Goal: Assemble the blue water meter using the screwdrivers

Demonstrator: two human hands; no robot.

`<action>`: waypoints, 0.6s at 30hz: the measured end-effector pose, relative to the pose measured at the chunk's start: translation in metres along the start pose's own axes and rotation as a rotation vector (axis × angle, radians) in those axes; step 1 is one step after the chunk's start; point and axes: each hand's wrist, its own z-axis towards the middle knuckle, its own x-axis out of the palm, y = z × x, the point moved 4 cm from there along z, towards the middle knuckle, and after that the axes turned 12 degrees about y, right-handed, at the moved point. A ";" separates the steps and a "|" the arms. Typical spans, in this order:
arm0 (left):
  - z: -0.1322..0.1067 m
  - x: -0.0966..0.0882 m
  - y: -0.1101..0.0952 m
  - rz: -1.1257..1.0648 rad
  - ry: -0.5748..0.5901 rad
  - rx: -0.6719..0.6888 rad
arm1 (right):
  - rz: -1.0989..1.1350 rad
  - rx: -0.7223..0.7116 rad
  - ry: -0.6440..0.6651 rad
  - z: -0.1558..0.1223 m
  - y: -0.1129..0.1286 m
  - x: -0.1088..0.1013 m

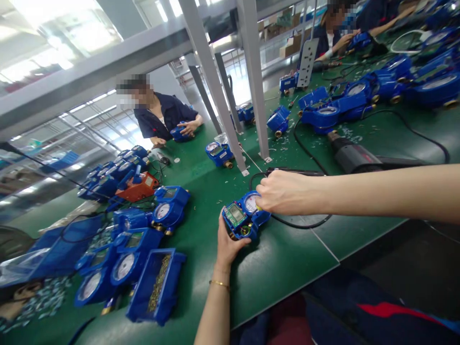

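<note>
A blue water meter (247, 215) rests on the green table in front of me. It has a round white dial and an uncovered green circuit board with a small grey display. My left hand (230, 242) is wrapped round its near left side, thumb along the lower edge. Over the far right side, beside the dial, my right hand (278, 191) is closed with curled fingers. A bit of yellow shows under its fingertips, but what they hold is hidden. Behind my right wrist lies a dark, slim tool (296, 171) with a black cable.
A blue bin of small screws (158, 282) stands left, near several blue meters (124, 268). An orange box (138, 188) sits farther back. A heat gun (354, 153) lies right, its cable crossing the table. Metal posts (253, 81) rise ahead. Across the table, a person (161, 115) handles another meter.
</note>
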 end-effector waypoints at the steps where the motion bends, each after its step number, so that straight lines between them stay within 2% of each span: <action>1: -0.001 0.001 -0.001 0.013 -0.002 0.002 | -0.002 -0.013 -0.011 0.001 0.000 0.001; 4: -0.003 0.008 -0.002 0.049 -0.013 -0.004 | 0.000 -0.029 -0.033 0.000 -0.003 0.004; 10: -0.001 0.011 -0.002 0.162 -0.133 0.029 | 0.055 -0.019 -0.049 -0.006 -0.005 0.018; 18: 0.002 0.009 -0.002 0.110 -0.135 0.022 | 0.152 0.064 -0.130 -0.010 -0.001 0.043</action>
